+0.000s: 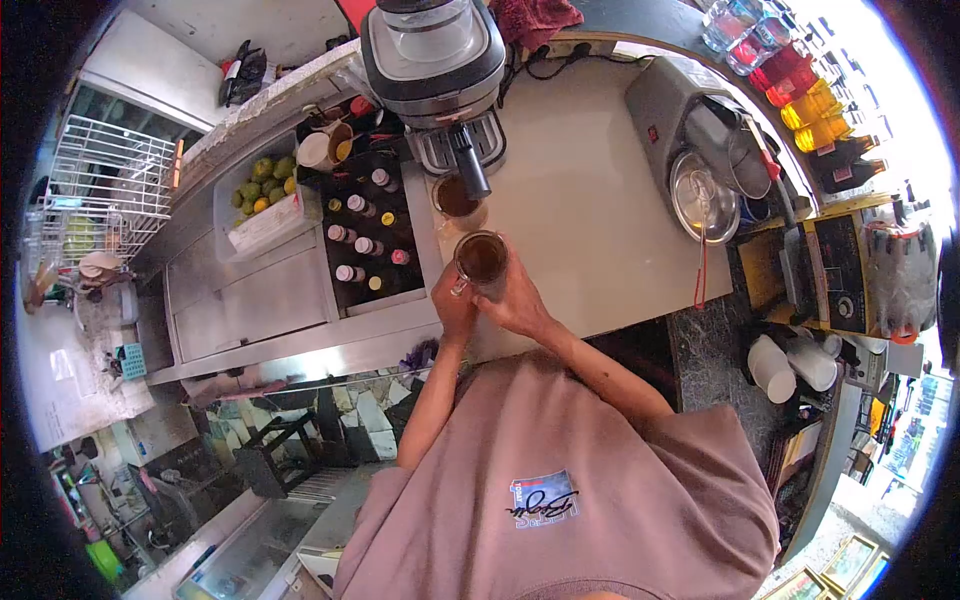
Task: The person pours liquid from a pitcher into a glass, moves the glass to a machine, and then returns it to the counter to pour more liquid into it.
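A clear glass mug (481,262) of brown drink is held in front of my chest, above the counter's near edge. My left hand (456,308) is closed at its handle side, and my right hand (519,302) wraps round the other side. Just beyond it, a second glass (456,198) with brown drink stands on the counter, close to the espresso machine (432,65). The machine's black portafilter handle (472,165) juts out toward me above that second glass. My fingers partly hide the lower part of the held mug.
On the left, a dark crate (350,290) holds several bottles, beside a plastic tub (225,235) of green and yellow fruit. The pale countertop (580,170) extends right to a grey appliance (650,115) and a steel bowl (703,200). White cups (770,368) sit lower right.
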The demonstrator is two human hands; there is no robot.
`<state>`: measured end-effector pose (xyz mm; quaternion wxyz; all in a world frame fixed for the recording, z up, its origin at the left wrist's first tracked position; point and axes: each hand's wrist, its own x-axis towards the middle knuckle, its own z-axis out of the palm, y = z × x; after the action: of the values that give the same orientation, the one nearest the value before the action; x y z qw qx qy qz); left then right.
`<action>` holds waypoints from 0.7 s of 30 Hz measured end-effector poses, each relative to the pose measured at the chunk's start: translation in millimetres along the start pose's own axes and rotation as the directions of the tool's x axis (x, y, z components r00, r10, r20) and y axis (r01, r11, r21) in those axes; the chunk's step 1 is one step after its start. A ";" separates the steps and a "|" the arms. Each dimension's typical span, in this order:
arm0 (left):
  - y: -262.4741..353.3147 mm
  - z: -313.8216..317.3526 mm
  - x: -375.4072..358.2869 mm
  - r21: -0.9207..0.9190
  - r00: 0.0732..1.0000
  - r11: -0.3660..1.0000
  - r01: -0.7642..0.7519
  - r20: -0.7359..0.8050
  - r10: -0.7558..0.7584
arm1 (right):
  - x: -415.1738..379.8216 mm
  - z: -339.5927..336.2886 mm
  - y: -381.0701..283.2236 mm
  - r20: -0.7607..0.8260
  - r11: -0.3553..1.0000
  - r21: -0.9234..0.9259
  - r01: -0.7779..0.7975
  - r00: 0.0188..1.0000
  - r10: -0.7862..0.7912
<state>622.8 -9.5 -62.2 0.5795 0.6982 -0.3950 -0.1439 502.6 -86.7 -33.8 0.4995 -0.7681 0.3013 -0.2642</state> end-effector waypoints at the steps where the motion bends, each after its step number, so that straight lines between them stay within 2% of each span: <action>1: -0.9 -0.2 0.4 0.000 1.000 1.000 0.000 0.002 0.000 | -0.5 0.6 1.0 -0.008 0.999 -0.042 0.018 1.000 -0.019; 3: -3.0 -1.1 0.4 0.030 0.999 0.998 0.051 0.013 -0.051 | -1.0 3.6 -0.3 -0.026 0.999 -0.050 -0.018 1.000 0.017; 7: -7.4 -8.6 1.9 0.003 0.994 0.999 0.050 0.094 -0.051 | -1.8 5.3 -11.1 -0.063 0.991 -0.058 -0.117 0.992 0.113; 12: -11.3 -6.1 8.9 0.190 0.994 0.980 0.062 0.071 -0.077 | -1.7 9.5 -0.1 -0.107 0.993 -0.114 -0.035 0.994 0.023; 14: -10.5 -5.8 9.0 0.161 0.997 0.986 0.032 0.065 -0.043 | -2.2 12.2 4.1 -0.121 0.990 -0.144 -0.006 0.993 -0.012; 16: -9.5 -5.7 7.2 0.128 0.998 0.992 0.005 0.059 -0.013 | -3.0 10.1 -2.2 -0.160 0.996 -0.082 0.034 0.986 -0.047; 19: -8.3 -7.6 7.4 0.212 0.997 0.977 0.001 0.079 -0.018 | -0.5 11.0 -6.3 -0.208 0.991 -0.115 0.075 0.973 -0.097; 20: -7.9 -5.4 8.2 0.160 0.996 0.985 0.065 0.054 -0.075 | -0.8 10.7 -7.4 -0.214 0.991 -0.114 0.072 0.972 -0.095; 21: -7.1 -3.8 8.1 0.107 0.991 0.986 0.128 0.033 -0.133 | -1.5 9.4 -10.1 -0.181 0.996 -0.091 0.009 0.983 -0.025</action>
<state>633.2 -12.5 -65.5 0.5233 0.7490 -0.3670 -0.1746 510.2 -76.6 -27.9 0.4326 -0.7648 0.3507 -0.3238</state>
